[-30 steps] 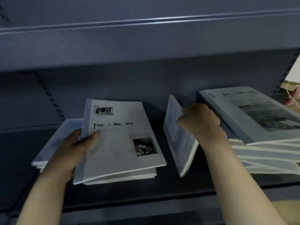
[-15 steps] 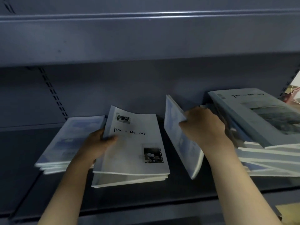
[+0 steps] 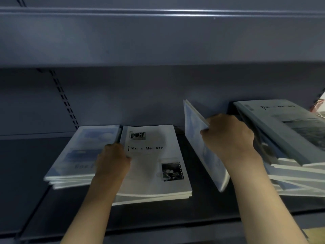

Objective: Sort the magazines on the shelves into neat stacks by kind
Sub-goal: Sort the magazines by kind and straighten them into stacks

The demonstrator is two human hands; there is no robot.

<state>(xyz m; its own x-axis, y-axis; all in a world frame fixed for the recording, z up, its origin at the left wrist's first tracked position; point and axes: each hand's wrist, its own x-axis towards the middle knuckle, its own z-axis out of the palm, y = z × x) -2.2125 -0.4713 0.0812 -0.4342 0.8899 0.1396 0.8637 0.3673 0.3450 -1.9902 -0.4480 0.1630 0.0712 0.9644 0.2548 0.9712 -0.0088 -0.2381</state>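
On the dark shelf board (image 3: 202, 213) lie three groups of magazines. A stack with pale blue covers (image 3: 82, 154) sits at the left. Beside it lies a white "Time & Memory" stack (image 3: 154, 166); my left hand (image 3: 112, 161) grips the left edge of its top copy. My right hand (image 3: 228, 140) holds a pale blue magazine (image 3: 198, 141) on edge, tilted nearly upright, between the white stack and an untidy pile (image 3: 288, 155) at the right. A grey-green "Time & Memory" copy tops that pile.
The upper shelf (image 3: 158, 32) overhangs close above. The grey back panel has a slotted upright (image 3: 63, 97) at the left. The shelf's front lip (image 3: 175, 231) runs below my forearms. Something pale and red shows past the right edge (image 3: 319, 106).
My left hand has slid the white stack to the right and squared it beside the blue stack. My right hand keeps the blue magazine tilted on edge, barely moved.
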